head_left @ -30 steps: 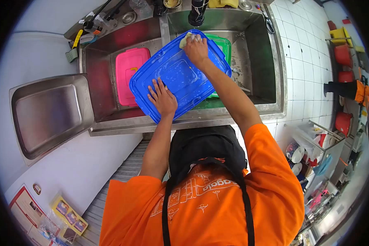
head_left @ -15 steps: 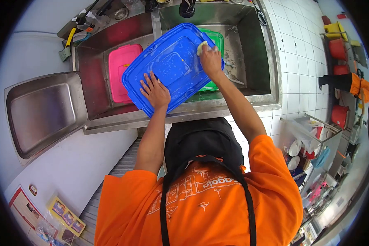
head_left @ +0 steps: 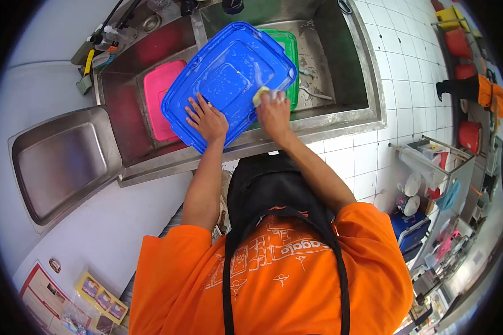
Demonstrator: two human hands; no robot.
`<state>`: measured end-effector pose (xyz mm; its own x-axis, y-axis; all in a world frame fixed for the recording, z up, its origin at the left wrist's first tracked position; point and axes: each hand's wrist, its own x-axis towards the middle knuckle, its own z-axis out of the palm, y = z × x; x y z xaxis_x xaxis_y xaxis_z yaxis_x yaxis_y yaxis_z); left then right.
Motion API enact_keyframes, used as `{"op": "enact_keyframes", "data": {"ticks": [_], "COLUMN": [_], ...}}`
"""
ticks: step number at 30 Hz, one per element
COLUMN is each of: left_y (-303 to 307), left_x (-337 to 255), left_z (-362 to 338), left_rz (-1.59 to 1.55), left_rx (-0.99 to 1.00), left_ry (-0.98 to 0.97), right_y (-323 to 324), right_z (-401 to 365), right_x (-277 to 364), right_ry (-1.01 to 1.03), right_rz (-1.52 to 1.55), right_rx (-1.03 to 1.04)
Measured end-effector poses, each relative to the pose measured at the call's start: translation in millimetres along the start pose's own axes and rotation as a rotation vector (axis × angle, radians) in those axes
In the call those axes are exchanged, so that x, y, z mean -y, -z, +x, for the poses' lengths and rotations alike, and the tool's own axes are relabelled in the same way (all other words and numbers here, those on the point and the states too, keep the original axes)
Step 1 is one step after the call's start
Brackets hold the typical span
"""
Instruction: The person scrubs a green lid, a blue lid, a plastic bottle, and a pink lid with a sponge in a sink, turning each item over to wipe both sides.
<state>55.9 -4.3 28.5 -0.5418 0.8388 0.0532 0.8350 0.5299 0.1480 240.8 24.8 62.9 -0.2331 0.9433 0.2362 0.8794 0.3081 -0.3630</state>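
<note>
Inside sink [head_left: 346,56]: pink lid [head_left: 156,100]; green lid [head_left: 288,50] beneath blue lid [head_left: 229,72]; sponge [head_left: 261,95] atop.

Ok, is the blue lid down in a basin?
No: blue lid lies across the sink rim, left hand flat on it, right hand pressing sponge.

The left hand [head_left: 207,120] lays its fingers [head_left: 194,109] on the near left part of the big lid [head_left: 229,72], which spans both basins. The right hand [head_left: 275,114] presses a sponge [head_left: 260,96] onto the lid's near right edge. Beyond the right fingers, under the big lid, a second lid [head_left: 289,53] lies in the right basin [head_left: 341,72]. Left of the left fingers, a third lid [head_left: 157,103] lies in the left basin [head_left: 123,106]. A tray [head_left: 61,162] sits farther left.
</note>
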Motion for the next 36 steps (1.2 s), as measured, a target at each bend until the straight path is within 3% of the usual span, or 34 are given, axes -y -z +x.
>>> {"op": "enact_keyframes", "data": {"ticks": [4,8,11,15,21,27,30,32,35,36], "left_y": [-0.4,0.0,-1.4,-4.9,-3.4,-4.1,-3.2,-3.9,-2.7,-2.4], "left_x": [1.7,3.3,4.5,0.4,1.7,0.6,0.7,0.1,-0.6,0.6], "left_z": [-1.8,-1.0,-0.7,-0.3,0.2,0.8,0.6,1.7,1.5,1.6], "left_rz": [-0.012,-0.013,-0.006,-0.003,-0.033,-0.044,-0.031,-0.032,-0.015,-0.012], "left_rx": [-0.010,-0.020,-0.023,-0.044,-0.032,-0.050,-0.054,-0.060,-0.061,-0.059], "left_ry": [-0.005,-0.012,-0.014,0.024,0.046,0.038,0.029,0.030,0.030,0.038], "right_y": [10.1,18.5,17.5,22.7,13.5,7.7,3.1,-2.1,-4.0,-6.3], "right_z": [-4.8,15.6,41.3,57.7,38.3,9.8,0.3,-13.2,-28.2,-27.4], "right_x": [3.6,-40.1,-68.3,-81.3,-53.1,-9.1,10.0,32.2,40.9,33.7], "right_ry": [0.113,0.273,0.268,0.291,0.272,0.225,0.062,0.288,0.407,0.395], "right_rz": [-0.004,-0.012,-0.168,-0.146,-0.005,0.034,0.247,0.278,0.153,0.155], "right_rx": [0.206,0.200,0.149,0.183,0.032,0.167,0.194,0.101,0.259,0.225]}}
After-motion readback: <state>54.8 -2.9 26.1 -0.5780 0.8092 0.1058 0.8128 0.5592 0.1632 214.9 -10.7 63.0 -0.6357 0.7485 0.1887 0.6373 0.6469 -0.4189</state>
